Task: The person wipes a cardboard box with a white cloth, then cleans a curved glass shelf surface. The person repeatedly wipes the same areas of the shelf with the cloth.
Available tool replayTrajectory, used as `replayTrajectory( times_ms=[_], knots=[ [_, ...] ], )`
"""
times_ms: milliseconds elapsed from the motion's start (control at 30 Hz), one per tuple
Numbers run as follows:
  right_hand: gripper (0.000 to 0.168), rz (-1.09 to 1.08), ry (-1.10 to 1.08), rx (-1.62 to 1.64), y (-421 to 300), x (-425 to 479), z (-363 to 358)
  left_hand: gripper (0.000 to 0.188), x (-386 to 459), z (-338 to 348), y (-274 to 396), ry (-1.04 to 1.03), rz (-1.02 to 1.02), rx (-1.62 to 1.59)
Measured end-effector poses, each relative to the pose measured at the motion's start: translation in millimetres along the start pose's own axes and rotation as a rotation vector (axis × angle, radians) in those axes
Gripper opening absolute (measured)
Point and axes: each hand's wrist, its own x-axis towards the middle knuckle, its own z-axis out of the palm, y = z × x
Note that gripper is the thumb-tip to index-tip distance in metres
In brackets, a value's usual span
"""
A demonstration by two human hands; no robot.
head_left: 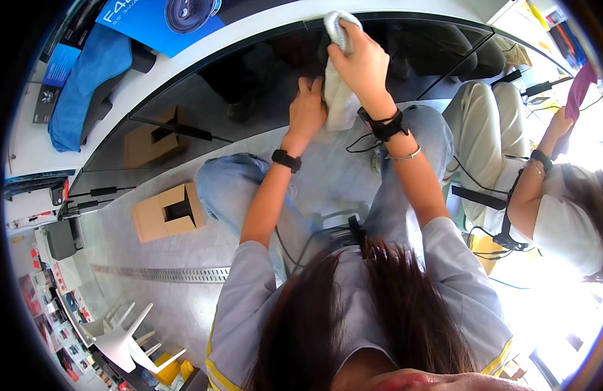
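My right hand (364,63) is closed on a white towelling cloth (341,93), pressed near the top edge of a glossy black cabinet front (262,68). The cloth hangs down between my two hands. Lower and to the left, my left hand (307,108) rests against the same dark panel beside the cloth's edge; its fingers are bent and somewhat apart, with nothing seen in them. The panel mirrors a cardboard box and legs. Above it runs a white counter edge (291,18).
An open cardboard box (152,215) stands on the floor at left. A blue cloth (89,83) and a blue speaker box (155,22) lie on the counter. At right sits a co-worker (565,210) holding a purple cloth (577,102). A white chair (120,342) is at lower left.
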Motion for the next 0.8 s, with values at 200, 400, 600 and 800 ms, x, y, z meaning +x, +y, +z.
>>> replayTrajectory(
  times_ms=[200,400,600,800],
  knots=[
    [0.039,0.076,0.138,0.023,19.9,-1.5,-20.4,0.028,-8.0,0.0,13.0,0.004,0.035,-0.028],
    [0.033,0.197,0.273,0.173,49.9,9.4,-50.7,0.021,-13.2,-5.7,23.1,0.149,0.117,-0.006],
    [0.027,-0.317,0.175,-0.034,27.4,15.9,-59.9,0.016,-14.7,4.5,13.6,0.126,0.08,-0.064],
    [0.035,-0.229,0.038,-0.081,14.3,14.4,-44.9,0.014,-14.1,2.4,14.2,0.144,0.125,-0.052]
  ],
)
